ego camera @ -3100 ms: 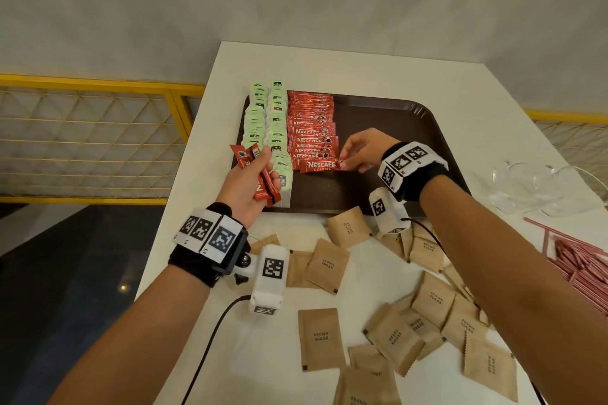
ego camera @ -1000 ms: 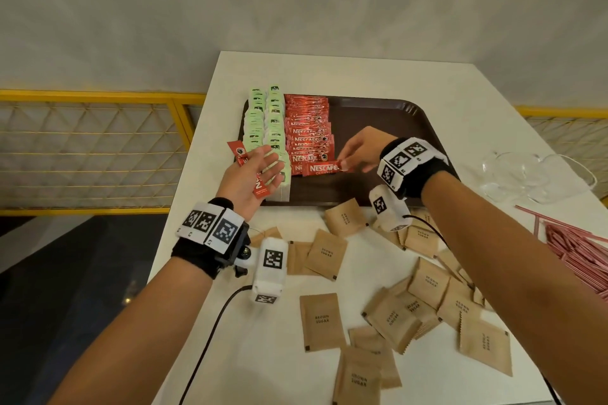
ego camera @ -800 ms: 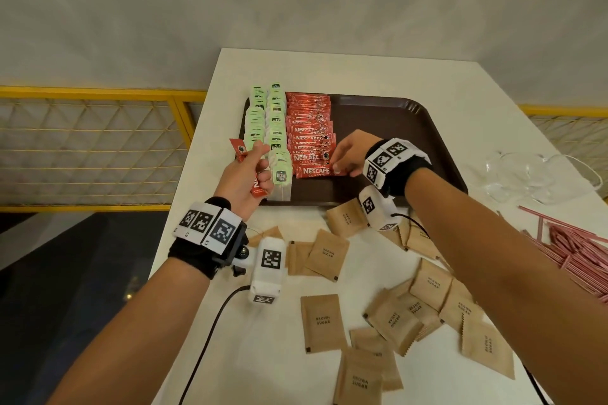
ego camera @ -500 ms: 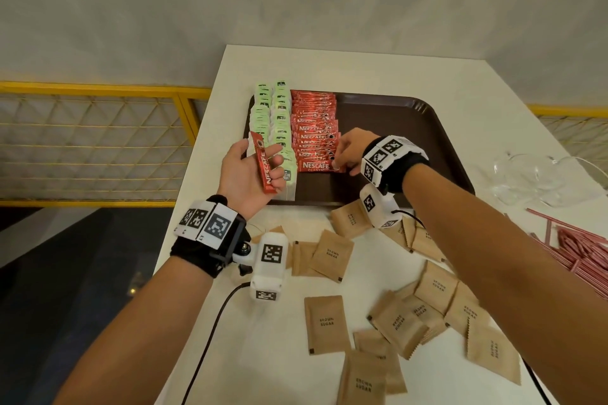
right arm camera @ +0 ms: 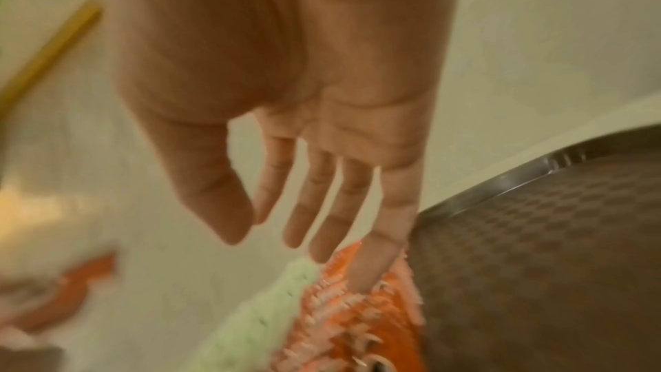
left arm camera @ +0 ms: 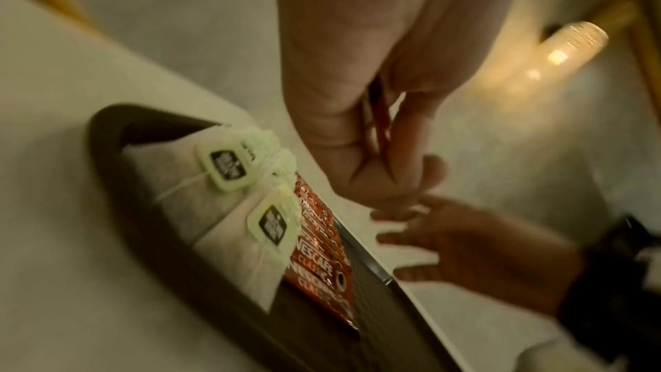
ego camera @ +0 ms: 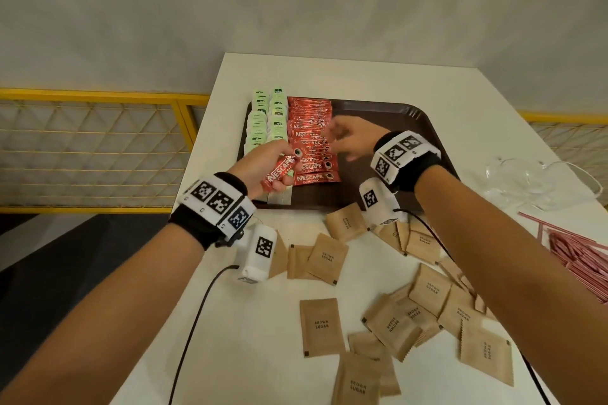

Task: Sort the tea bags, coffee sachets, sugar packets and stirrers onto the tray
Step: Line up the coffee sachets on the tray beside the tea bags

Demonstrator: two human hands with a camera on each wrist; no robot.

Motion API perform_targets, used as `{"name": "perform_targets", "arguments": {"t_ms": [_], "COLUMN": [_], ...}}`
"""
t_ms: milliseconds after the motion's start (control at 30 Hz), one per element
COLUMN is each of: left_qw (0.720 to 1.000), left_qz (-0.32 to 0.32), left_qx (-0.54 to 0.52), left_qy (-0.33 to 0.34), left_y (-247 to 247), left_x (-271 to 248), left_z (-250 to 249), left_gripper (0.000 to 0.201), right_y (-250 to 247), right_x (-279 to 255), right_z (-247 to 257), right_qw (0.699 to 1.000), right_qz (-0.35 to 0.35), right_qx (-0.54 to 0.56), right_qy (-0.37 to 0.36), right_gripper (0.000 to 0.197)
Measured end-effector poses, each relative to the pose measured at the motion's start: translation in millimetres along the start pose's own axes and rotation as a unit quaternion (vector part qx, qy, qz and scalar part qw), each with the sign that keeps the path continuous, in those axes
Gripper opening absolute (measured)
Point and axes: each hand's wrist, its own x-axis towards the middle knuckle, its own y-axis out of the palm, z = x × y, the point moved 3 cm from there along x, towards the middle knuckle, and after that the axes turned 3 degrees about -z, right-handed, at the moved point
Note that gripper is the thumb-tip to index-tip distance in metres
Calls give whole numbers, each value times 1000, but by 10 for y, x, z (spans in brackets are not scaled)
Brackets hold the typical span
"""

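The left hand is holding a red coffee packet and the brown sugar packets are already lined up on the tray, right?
Not quite. The left hand does hold a red coffee packet, but the brown sugar packets are not on the tray. The head view shows them scattered loose on the white table.

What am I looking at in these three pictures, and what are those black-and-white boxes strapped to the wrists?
There is no machine: a person works with bare hands. The patterned boxes are wrist bands with small cameras. The wide picture comes from a camera on the head; the two close ones look along each hand.

On the white table stands a brown tray with rows of green-tagged tea bags and red coffee sachets. Brown sugar packets lie loose on the table, and pink stirrers lie at its right edge.

The left hand holds one red coffee sachet. The right hand hovers open over the tray, fingers spread, holding nothing.
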Motion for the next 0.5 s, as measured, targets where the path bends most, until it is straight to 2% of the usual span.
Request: {"name": "perform_targets", "arguments": {"t_ms": [67,100,167,233,267,333,400,500], "left_qw": [987,973,939,894,873,859,841,786], "left_qz": [-15,-17,-5,-2,-13,-56,-96,-47], "left_qx": [152,219,321,421,459,475,491,588], "left_qy": [44,73,123,155,167,185,206,184], "left_y": [109,161,241,267,252,173,91,124], "left_x": [17,28,71,120,153,226,296,407], "left_z": [-107,-160,-238,-283,-304,-350,-369,-281], "left_gripper": [11,13,20,28,29,28,24,28], "right_y": [-59,-69,-62,-63,-67,-54,-1,89], "right_x": [-83,-112,-148,-145,-141,-149,-151,-113], "right_z": [108,146,181,126,63,-98,-270,-388], "right_qw": [993,989,991,994,995,996,997,995], "right_qz": [34,53,71,52,43,41,49,42], "right_qx": [110,127,94,79,86,85,37,-29], "right_qy": [-39,-52,-66,-57,-42,2,46,81], "right_gripper": [31,30,22,18,17,15,12,11]}}
